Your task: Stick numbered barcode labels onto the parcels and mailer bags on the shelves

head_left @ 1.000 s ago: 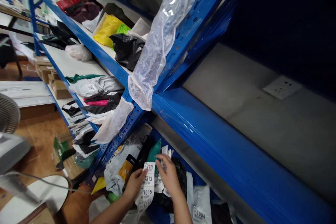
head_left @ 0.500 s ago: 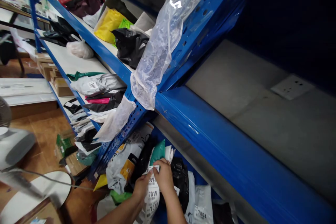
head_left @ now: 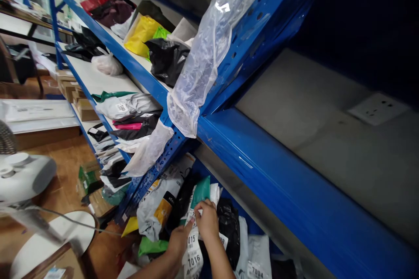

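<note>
A long white strip of number labels, with 7015 and 7016 legible, hangs between my hands over the lower shelf. My left hand is closed on the strip's left edge, its thumb pointing up along it. My right hand is curled in a pinch at the upper end of the strip; its fingertips are partly hidden. Just behind them stands a teal parcel bag. To the right of my right hand is a black parcel bag, and farther right a grey bag labelled 7004.
A blue shelf beam crosses above my hands. Clear plastic wrap hangs on the upright. More bagged parcels lie on the left shelves, including a yellow bag. A fan stands at left, its cable crossing the floor.
The view has shifted slightly, so everything sits a little farther right. My right hand has turned and drawn slightly up the strip, toward the teal bag. My left hand keeps its hold.
</note>
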Demonstrator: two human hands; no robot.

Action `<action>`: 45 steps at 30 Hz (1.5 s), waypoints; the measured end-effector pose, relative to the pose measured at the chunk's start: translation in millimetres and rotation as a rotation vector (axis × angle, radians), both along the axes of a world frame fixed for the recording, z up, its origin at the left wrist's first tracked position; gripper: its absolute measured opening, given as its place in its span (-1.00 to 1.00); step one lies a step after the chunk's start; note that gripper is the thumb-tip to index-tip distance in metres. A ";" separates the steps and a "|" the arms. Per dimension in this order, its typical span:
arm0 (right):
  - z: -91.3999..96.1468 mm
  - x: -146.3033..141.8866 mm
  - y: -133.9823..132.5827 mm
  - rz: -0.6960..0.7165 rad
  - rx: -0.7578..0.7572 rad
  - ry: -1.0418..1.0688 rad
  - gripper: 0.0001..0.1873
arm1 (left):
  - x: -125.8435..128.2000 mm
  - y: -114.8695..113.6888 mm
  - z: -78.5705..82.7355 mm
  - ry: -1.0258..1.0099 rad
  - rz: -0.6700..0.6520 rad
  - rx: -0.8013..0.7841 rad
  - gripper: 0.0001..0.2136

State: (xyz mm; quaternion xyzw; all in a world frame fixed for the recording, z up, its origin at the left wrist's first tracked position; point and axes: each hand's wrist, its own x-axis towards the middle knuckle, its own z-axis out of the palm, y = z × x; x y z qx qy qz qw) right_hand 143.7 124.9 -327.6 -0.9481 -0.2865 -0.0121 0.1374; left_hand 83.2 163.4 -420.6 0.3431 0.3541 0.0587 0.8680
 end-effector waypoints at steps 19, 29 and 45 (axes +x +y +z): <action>-1.9 0.9 20.8 0.593 -0.414 -0.030 -0.75 | -66.5 36.4 -4.1 -0.039 -0.062 0.561 -0.58; 10.9 1.0 0.4 0.563 -0.338 0.032 -0.74 | -23.1 33.1 -6.4 0.067 0.163 0.460 -0.47; -2.2 -4.8 30.7 0.180 -0.333 0.013 -0.85 | -16.6 34.5 0.3 0.186 0.176 0.486 -0.73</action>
